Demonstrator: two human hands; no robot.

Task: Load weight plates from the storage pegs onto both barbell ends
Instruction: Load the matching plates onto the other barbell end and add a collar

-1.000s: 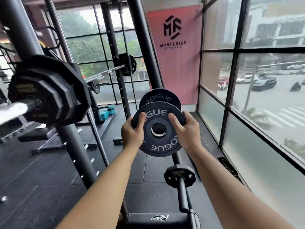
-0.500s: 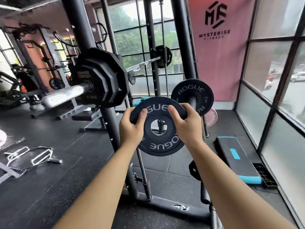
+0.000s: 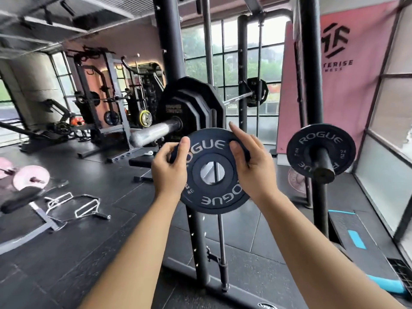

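**Small Rogue plate in both hands, short of the barbell sleeve.**

L hand & R hand each pinch the plate's upper rim, thumbs on the front face. The plate is in mid-air, facing the camera, just below-right of the sleeve tip and apart from it. The sleeve already carries black polygon plates, w/ bare chrome outboard. A 2nd Rogue plate sits on the storage peg at right. To do this well, IMO: turn the plate square to the sleeve axis, line the hole up w/ the tip, and slide straight in till flush vs the stack. Move fingers off the back face before contact, else they may get pinched.
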